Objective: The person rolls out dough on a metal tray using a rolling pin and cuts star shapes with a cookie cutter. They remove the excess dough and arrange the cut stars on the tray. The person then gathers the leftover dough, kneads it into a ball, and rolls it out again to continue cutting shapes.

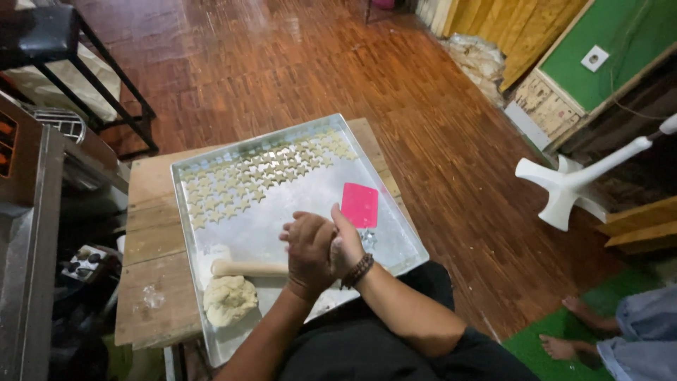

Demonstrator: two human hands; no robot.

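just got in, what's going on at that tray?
A seated person has both hands together over a metal tray on a low wooden table: left hand over right hand, what they hold hidden. Star-shaped dough pieces fill the far end. A rolling pin, dough lump and pink scraper lie nearby.

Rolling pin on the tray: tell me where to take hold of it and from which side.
Grip the rolling pin on its bare left stretch, coming down from above. It lies flat across the tray, its right part hidden under the clasped left hand and right hand. Probably avoid coming from the near side, as the dough lump sits close against it there.
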